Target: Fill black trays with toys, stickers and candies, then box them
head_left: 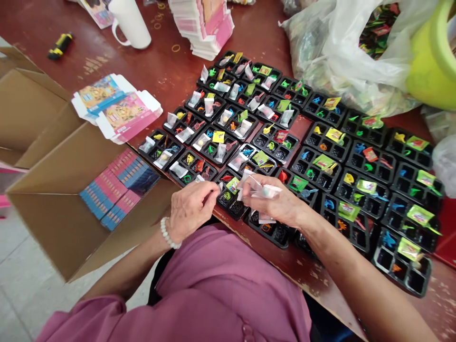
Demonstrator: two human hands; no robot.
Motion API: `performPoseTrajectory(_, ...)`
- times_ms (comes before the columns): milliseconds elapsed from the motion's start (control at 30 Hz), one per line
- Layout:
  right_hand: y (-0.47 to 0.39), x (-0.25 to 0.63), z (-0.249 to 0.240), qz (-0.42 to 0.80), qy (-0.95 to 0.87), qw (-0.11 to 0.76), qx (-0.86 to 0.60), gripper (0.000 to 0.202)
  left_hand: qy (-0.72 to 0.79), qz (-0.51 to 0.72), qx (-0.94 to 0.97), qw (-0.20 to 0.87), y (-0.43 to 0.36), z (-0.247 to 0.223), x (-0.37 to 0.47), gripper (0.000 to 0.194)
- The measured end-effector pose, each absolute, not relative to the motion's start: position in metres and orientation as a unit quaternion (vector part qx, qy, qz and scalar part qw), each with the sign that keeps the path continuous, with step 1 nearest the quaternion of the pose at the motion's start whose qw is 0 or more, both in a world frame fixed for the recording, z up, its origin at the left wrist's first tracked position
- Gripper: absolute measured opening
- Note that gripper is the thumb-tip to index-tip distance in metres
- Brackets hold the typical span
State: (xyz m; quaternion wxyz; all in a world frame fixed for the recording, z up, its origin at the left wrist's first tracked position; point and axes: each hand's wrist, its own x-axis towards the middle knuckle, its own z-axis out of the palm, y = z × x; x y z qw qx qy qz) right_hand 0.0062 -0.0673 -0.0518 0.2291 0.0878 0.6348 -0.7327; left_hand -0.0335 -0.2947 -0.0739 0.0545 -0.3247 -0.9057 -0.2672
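Observation:
Rows of black compartment trays (322, 173) hold small coloured plastic pieces and bright sachets; those on the left also hold white packets (201, 141). My right hand (276, 199) is closed on several white packets (261, 187) above the trays near the table's front edge. My left hand (194, 204), with a beaded bracelet on its wrist, is just to the left. Its thumb and forefinger are pinched together over a small whitish piece, mostly hidden, at the edge of a tray (237, 207).
An open carton (53, 209) with pink and blue boxes (117, 190) stands at the left. On the table are flattened boxes (128, 114), a white mug (131, 23), a yellow-black cutter (60, 46), a carton stack (203, 26), a plastic bag (320, 47) and a yellow-green container (432, 57).

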Motion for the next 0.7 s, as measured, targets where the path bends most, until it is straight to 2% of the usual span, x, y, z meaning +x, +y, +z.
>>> performPoseTrajectory(133, -0.065, 0.010, -0.053, -0.744, 0.624, 0.225, 0.086, 0.016, -0.914, -0.253, -0.312, 0.055, -0.294, -0.075, -0.040, 0.009)
performPoseTrajectory(567, -0.067, 0.012, -0.050, -0.735, 0.624, 0.245, 0.103, 0.020, -0.838, -0.513, -0.187, 0.011, -0.315, -0.090, -0.036, 0.016)
performPoseTrajectory(700, -0.070, 0.013, -0.049, -0.734, 0.624, 0.247, 0.104, 0.021, -0.871, -0.438, -0.219, 0.047, -0.297, -0.093, -0.037, 0.016)
